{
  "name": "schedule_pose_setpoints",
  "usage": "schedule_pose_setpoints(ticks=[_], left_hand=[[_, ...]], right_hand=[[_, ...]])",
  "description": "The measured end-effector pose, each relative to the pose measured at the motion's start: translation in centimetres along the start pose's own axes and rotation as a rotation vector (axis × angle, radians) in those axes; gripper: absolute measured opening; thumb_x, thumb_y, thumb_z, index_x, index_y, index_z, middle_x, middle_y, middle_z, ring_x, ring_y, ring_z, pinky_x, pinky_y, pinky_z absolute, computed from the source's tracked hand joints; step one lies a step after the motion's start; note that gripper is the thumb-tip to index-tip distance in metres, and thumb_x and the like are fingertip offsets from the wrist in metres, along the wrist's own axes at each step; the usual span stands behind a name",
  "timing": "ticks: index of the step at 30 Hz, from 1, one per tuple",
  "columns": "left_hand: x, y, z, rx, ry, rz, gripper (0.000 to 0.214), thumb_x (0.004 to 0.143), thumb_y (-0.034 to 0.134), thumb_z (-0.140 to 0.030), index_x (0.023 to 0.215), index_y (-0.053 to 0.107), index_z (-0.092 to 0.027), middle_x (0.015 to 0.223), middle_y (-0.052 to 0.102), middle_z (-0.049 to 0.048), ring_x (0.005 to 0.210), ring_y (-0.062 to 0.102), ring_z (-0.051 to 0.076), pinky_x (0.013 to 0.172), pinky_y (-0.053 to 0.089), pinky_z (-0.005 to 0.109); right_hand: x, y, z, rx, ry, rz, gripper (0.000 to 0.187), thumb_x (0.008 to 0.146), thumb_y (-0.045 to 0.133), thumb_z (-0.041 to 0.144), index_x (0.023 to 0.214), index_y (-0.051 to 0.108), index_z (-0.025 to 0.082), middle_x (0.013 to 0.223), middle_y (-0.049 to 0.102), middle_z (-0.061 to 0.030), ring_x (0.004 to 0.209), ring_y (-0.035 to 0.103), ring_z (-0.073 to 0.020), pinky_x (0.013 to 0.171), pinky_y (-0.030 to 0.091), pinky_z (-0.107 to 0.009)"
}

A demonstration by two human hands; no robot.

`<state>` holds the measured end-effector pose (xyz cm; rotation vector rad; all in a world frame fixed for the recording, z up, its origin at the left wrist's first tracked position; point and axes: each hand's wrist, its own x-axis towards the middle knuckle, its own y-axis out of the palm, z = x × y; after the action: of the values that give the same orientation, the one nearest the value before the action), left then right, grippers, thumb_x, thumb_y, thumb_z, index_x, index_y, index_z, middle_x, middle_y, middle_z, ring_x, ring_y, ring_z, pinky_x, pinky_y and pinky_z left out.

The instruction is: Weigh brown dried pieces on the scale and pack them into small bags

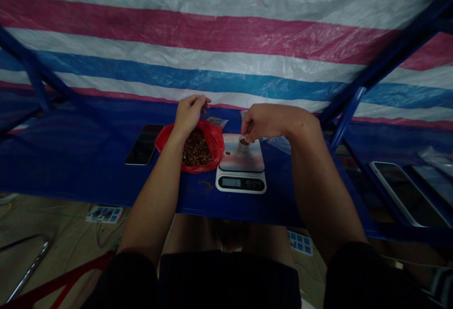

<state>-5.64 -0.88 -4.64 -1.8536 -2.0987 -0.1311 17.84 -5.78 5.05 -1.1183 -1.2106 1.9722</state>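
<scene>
My left hand [190,113] hangs with curled fingers above a red plastic bag [198,148] full of small brown pieces, perhaps nuts or seeds. Nothing shows between its fingers. My right hand [264,123] is pinched at the rim of a small white cup [243,144] with brown pieces inside, and the fingertips hide part of the cup. That cup stands on the platform of a white digital kitchen scale [241,182], whose lit display is lit but hard to read. A single brown piece [228,153] lies on the platform.
Both items sit on a blue-covered table [71,167] with a blue metal frame [396,59]. A black phone [144,145] lies left of the bag, and a small packet [217,121] lies behind it. Another phone [406,195] rests low at right. A striped tarp [226,45] hangs behind.
</scene>
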Motion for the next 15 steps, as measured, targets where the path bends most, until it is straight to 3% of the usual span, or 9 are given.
schedule_pose_setpoints(ticks=[9,15], left_hand=[[-0.07,0.05,0.16,0.000,0.002,0.003,0.026,0.101,0.063,-0.036,0.086,0.077,-0.021,0.084,0.077,0.0054,0.069,0.064,0.014,0.062,0.050,0.024],[-0.14,0.06,0.08,0.007,-0.001,0.005,0.025,0.101,0.061,-0.032,0.085,0.077,-0.021,0.085,0.077,0.0056,0.070,0.064,0.013,0.063,0.050,0.023]], right_hand=[[0.05,-0.03,0.94,0.032,0.008,-0.055,0.024,0.079,0.076,0.020,0.102,0.082,0.018,0.091,0.081,-0.0049,0.075,0.069,-0.0175,0.065,0.045,-0.029],[0.22,0.26,1.04,0.052,-0.001,-0.065,0.020,0.082,0.071,0.019,0.099,0.081,0.016,0.089,0.080,-0.0048,0.074,0.067,-0.0169,0.065,0.044,-0.030]])
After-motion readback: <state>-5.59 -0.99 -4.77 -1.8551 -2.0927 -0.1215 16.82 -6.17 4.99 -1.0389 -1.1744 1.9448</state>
